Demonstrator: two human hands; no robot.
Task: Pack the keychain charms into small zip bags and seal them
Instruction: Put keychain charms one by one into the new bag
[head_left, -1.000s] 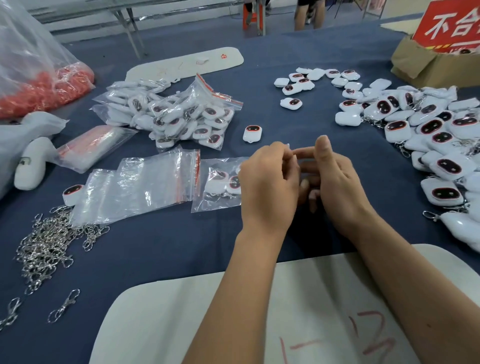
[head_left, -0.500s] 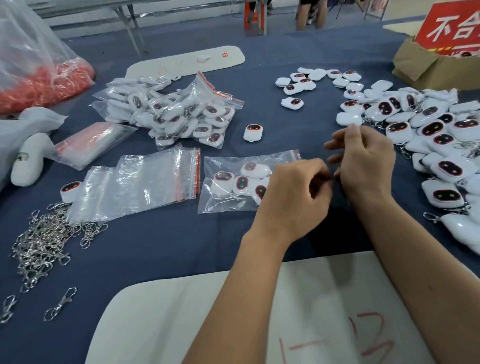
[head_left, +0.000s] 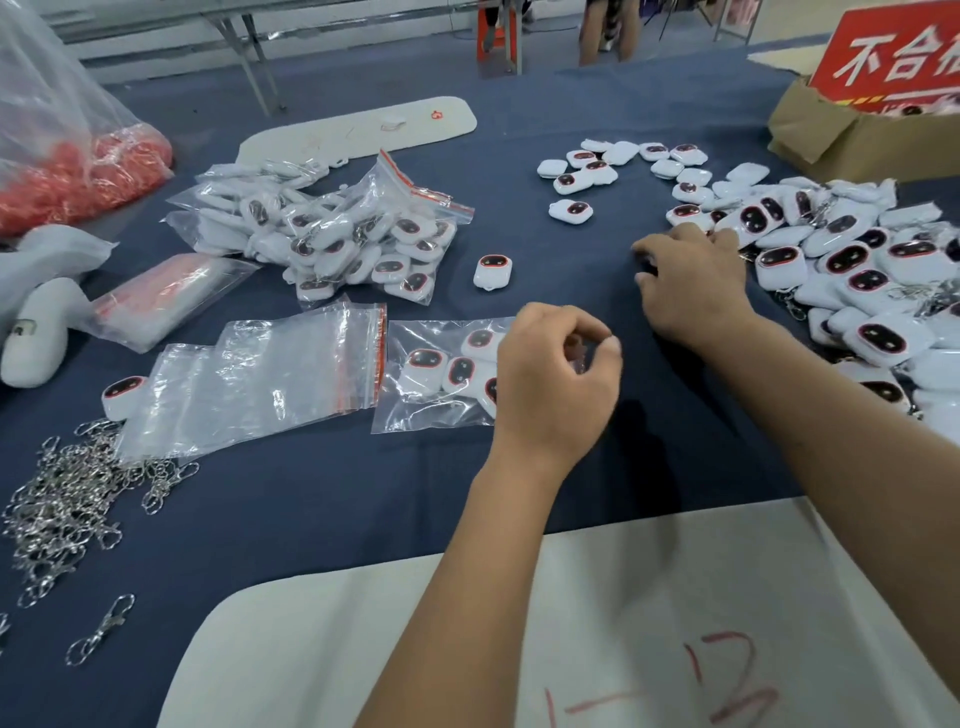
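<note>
A small clear zip bag (head_left: 431, 374) with several white charms inside lies on the blue table cloth (head_left: 363, 509) at centre. My left hand (head_left: 556, 379) sits over its right end, thumb and fingers curled and pinching the bag's edge. My right hand (head_left: 691, 280) reaches to the right, palm down, its fingertips touching the left edge of the big pile of loose white charms (head_left: 857, 270) with dark red-rimmed faces. I see no charm gripped in it. One lone charm (head_left: 492, 271) lies just beyond the bag.
Empty zip bags (head_left: 260, 384) lie left of the filled one, with a heap of packed bags (head_left: 337, 234) behind. Metal clasps (head_left: 67, 499) are spread at the near left. A cardboard box (head_left: 852, 135) stands far right, a white board (head_left: 623, 623) lies nearest me.
My hands have parted from above the bag. The right hand moved right and away to the charm pile. The left hand came down with the bag's right end.
</note>
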